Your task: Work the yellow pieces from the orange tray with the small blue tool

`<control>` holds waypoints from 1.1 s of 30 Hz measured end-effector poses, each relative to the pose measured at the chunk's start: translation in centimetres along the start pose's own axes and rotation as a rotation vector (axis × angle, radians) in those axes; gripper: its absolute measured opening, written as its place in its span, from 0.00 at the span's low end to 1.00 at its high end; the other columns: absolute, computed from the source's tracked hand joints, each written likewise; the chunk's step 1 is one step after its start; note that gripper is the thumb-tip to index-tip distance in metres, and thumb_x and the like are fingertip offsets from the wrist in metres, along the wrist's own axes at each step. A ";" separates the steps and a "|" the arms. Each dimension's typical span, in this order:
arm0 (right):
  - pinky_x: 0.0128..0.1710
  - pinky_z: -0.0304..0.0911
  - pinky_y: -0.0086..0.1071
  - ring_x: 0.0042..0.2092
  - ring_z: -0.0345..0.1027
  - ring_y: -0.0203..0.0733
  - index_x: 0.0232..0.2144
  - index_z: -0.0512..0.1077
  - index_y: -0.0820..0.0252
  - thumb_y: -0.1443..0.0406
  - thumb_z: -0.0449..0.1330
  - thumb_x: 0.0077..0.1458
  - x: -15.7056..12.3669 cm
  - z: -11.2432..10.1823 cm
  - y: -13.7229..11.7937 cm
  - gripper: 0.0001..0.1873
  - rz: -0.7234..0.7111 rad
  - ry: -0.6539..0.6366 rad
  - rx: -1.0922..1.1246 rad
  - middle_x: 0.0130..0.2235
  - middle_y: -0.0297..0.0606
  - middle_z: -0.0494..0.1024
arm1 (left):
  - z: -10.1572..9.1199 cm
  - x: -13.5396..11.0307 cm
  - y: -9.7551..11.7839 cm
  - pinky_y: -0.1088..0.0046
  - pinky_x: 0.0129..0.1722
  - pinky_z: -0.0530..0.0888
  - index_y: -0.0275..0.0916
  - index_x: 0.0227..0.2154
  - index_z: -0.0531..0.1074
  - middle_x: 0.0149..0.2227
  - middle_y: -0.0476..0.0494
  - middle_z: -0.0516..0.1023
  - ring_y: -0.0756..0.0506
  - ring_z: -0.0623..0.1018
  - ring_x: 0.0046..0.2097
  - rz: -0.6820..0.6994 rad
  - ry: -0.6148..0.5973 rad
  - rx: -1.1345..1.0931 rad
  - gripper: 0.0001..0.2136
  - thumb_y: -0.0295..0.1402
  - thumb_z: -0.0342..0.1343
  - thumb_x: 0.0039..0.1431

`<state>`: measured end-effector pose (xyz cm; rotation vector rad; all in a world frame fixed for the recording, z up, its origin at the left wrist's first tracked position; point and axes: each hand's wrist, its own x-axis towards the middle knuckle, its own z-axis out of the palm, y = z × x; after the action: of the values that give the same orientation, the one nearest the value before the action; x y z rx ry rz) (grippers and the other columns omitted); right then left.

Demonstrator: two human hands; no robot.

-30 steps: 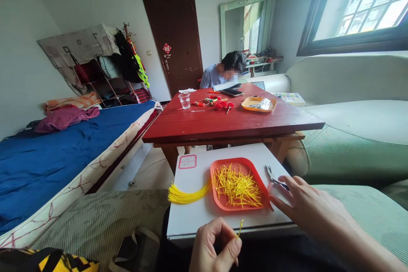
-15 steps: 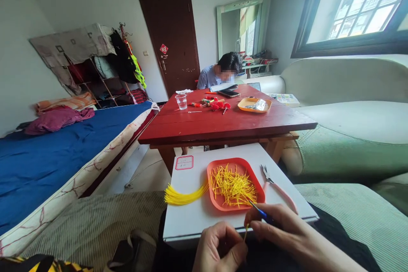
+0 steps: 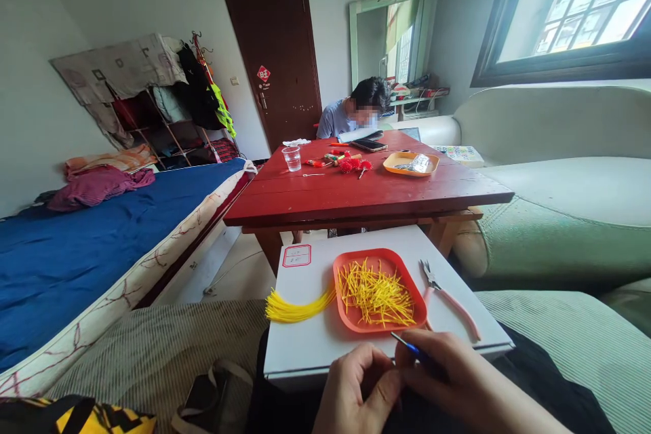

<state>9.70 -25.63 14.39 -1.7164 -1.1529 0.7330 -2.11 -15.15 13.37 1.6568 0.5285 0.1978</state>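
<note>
White box bears yellow strands beyond right grip.

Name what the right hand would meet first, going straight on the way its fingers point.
Probably the left hand, close ahead of the right hand; whether they touch is unclear.

smooth, matt plastic tray

A slim blue tool, dark tip pointing upper left, slants at lower centre-right; short yellow strands lie loosely heaped above it.
</note>
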 end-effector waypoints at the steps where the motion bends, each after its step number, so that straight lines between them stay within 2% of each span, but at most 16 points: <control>1: 0.25 0.49 0.28 0.24 0.50 0.34 0.20 0.60 0.57 0.64 0.54 0.51 0.0 0.1 0.1 0.10 -0.013 0.010 -0.005 0.21 0.27 0.62 | 0.1 0.1 0.2 0.75 0.26 0.61 0.37 0.22 0.67 0.19 0.51 0.64 0.50 0.65 0.24 0.015 -0.025 0.034 0.19 0.51 0.54 0.50; 3: 0.25 0.48 0.28 0.25 0.49 0.34 0.20 0.60 0.57 0.63 0.56 0.49 -0.2 0.4 0.4 0.10 0.030 0.003 0.134 0.21 0.26 0.60 | 0.1 0.2 0.4 0.76 0.25 0.60 0.38 0.20 0.63 0.18 0.52 0.63 0.50 0.63 0.23 0.017 -0.063 0.027 0.20 0.51 0.54 0.49; 7: 0.24 0.49 0.26 0.23 0.47 0.31 0.21 0.61 0.58 0.55 0.61 0.43 -0.9 0.7 1.5 0.16 0.224 -0.159 0.760 0.21 0.25 0.57 | 0.0 -0.1 -0.3 0.77 0.25 0.61 0.38 0.21 0.63 0.18 0.52 0.65 0.52 0.63 0.23 -0.086 -0.177 -0.202 0.21 0.53 0.57 0.44; 9: 0.23 0.50 0.25 0.22 0.50 0.31 0.23 0.62 0.57 0.52 0.61 0.44 -1.3 0.0 2.2 0.17 0.283 -0.117 0.803 0.21 0.25 0.58 | -0.1 -0.1 -0.8 0.78 0.24 0.60 0.38 0.21 0.63 0.17 0.52 0.66 0.53 0.63 0.21 -0.109 -0.218 -0.302 0.22 0.54 0.58 0.43; 11: 0.25 0.55 0.27 0.25 0.58 0.35 0.26 0.65 0.56 0.49 0.58 0.46 -1.6 -1.3 2.9 0.17 0.270 0.107 0.532 0.23 0.29 0.64 | -0.1 0.1 -1.3 0.79 0.24 0.60 0.37 0.20 0.64 0.16 0.52 0.66 0.53 0.63 0.20 -0.073 -0.171 -0.328 0.22 0.53 0.59 0.43; 13: 0.33 0.60 0.32 0.32 0.66 0.43 0.31 0.67 0.55 0.50 0.55 0.49 -1.7 -2.7 3.7 0.15 0.201 0.374 0.063 0.29 0.36 0.72 | -0.1 0.5 -1.5 0.79 0.24 0.61 0.36 0.19 0.65 0.16 0.52 0.66 0.54 0.63 0.20 -0.025 -0.088 -0.338 0.21 0.51 0.60 0.44; 14: 0.35 0.61 0.36 0.35 0.68 0.47 0.34 0.67 0.55 0.52 0.53 0.49 -1.6 -3.3 4.1 0.15 0.188 0.462 -0.171 0.33 0.40 0.74 | -0.1 0.6 -1.6 0.79 0.24 0.61 0.36 0.19 0.64 0.16 0.52 0.66 0.54 0.63 0.20 -0.007 -0.054 -0.356 0.21 0.51 0.60 0.44; 16: 0.35 0.63 0.42 0.36 0.71 0.52 0.39 0.67 0.57 0.54 0.52 0.49 -1.4 -3.6 4.5 0.18 0.212 0.507 -0.555 0.42 0.46 0.74 | 0.0 0.9 -1.7 0.79 0.24 0.60 0.36 0.19 0.64 0.16 0.52 0.66 0.54 0.63 0.20 0.013 -0.013 -0.395 0.21 0.50 0.61 0.44; 18: 0.31 0.65 0.44 0.34 0.73 0.54 0.47 0.63 0.60 0.53 0.50 0.51 -1.0 -3.2 4.6 0.24 0.272 0.478 -0.794 0.49 0.50 0.70 | 0.1 1.0 -1.8 0.79 0.23 0.60 0.36 0.18 0.64 0.15 0.52 0.66 0.54 0.63 0.20 0.018 0.006 -0.420 0.21 0.50 0.62 0.43; 21: 0.30 0.66 0.42 0.34 0.74 0.53 0.54 0.58 0.64 0.55 0.47 0.54 -0.4 -2.5 4.3 0.28 0.394 0.397 -0.924 0.53 0.52 0.66 | 0.1 0.9 -1.9 0.79 0.23 0.59 0.36 0.19 0.65 0.15 0.52 0.66 0.54 0.63 0.19 0.000 0.014 -0.451 0.21 0.50 0.63 0.42; 24: 0.30 0.66 0.41 0.34 0.75 0.52 0.52 0.60 0.66 0.62 0.49 0.52 -0.3 -3.1 4.2 0.25 0.453 0.340 -0.949 0.53 0.53 0.66 | 0.1 0.7 -2.0 0.78 0.23 0.59 0.36 0.18 0.65 0.15 0.52 0.66 0.54 0.63 0.19 -0.011 0.018 -0.476 0.21 0.49 0.63 0.41; 27: 0.30 0.65 0.41 0.35 0.74 0.54 0.52 0.60 0.68 0.63 0.47 0.54 -0.8 -4.2 4.2 0.24 0.467 0.332 -0.970 0.52 0.55 0.67 | 0.2 0.7 -2.1 0.78 0.22 0.59 0.36 0.19 0.65 0.15 0.52 0.66 0.54 0.63 0.19 0.004 0.020 -0.488 0.20 0.48 0.63 0.42; 30: 0.27 0.62 0.41 0.34 0.74 0.56 0.46 0.65 0.67 0.61 0.44 0.57 -1.0 -4.7 4.2 0.20 0.468 0.333 -0.993 0.45 0.56 0.72 | 0.3 0.8 -2.2 0.79 0.22 0.58 0.35 0.19 0.65 0.15 0.53 0.66 0.55 0.62 0.19 0.014 0.011 -0.498 0.20 0.48 0.63 0.43; 33: 0.26 0.58 0.41 0.32 0.74 0.57 0.38 0.68 0.64 0.66 0.44 0.56 -0.6 -4.7 4.2 0.15 0.492 0.355 -1.016 0.38 0.55 0.76 | 0.2 0.8 -2.5 0.79 0.20 0.56 0.36 0.20 0.65 0.14 0.54 0.65 0.56 0.61 0.17 -0.015 -0.042 -0.545 0.20 0.48 0.63 0.43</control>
<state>15.08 -28.45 12.43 -2.8986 -0.8887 0.0377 -1.86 -14.77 10.77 1.1235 0.4088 0.2687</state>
